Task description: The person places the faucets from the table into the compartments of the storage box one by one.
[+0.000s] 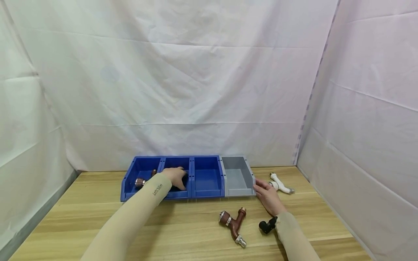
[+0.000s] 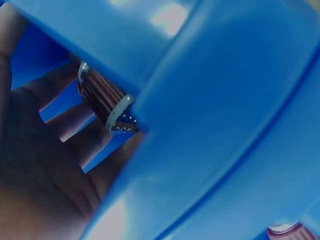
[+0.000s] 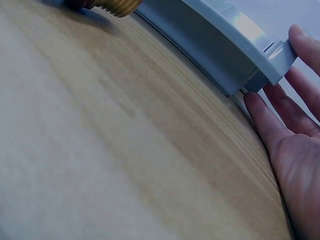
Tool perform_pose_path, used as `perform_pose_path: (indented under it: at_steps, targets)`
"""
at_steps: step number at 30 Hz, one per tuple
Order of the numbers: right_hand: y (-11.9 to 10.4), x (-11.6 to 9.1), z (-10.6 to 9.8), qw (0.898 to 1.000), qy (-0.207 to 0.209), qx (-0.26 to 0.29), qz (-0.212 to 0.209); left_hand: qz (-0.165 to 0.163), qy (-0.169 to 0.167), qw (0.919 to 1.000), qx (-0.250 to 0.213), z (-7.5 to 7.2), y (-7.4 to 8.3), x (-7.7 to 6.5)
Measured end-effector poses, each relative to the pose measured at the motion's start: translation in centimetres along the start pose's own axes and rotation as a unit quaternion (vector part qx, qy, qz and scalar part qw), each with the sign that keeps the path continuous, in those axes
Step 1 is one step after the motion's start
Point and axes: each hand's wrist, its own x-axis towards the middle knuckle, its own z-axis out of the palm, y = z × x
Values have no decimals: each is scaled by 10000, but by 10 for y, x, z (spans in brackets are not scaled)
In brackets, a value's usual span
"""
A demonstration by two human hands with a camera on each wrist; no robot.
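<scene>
My left hand (image 1: pixel 174 177) reaches into the second blue bin (image 1: pixel 177 162) from the left, thumb and fingers spread. In the left wrist view its fingers lie beside the ribbed brown knob of a faucet (image 2: pixel 101 96); the bin wall hides the rest of that faucet. My right hand (image 1: pixel 269 197) touches the front right corner of the grey bin (image 1: pixel 240 192) with extended fingers. On the table in front of the bins lies a brown faucet (image 1: pixel 234 226). A white faucet (image 1: pixel 280 184) lies just beyond the right hand.
Another brown faucet (image 1: pixel 140 182) sits in the leftmost blue bin (image 1: pixel 126 186), partly behind the left sleeve. A third blue bin (image 1: pixel 208 194) stands beside the grey one. A black fitting-like object (image 1: pixel 267 226) is by the right wrist. White curtains (image 1: pixel 183 90) hang behind the wooden table (image 1: pixel 186 232).
</scene>
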Motion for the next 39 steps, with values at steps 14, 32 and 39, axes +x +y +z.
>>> perform_pose_path:
  at_steps: [14, 32, 39]
  targets:
    - [4, 10, 7, 9996, -243, 1, -134, -34, 18, 9993, -379, -14, -6, -25]
    - [-1, 15, -12, 9996, -157, -204, -114, 551, 587, 9918, -991, -44, -3, -52]
    - [-3, 19, -20, 9994, -209, -191, -193, 562, 1098, 9890, -813, -46, -8, -68]
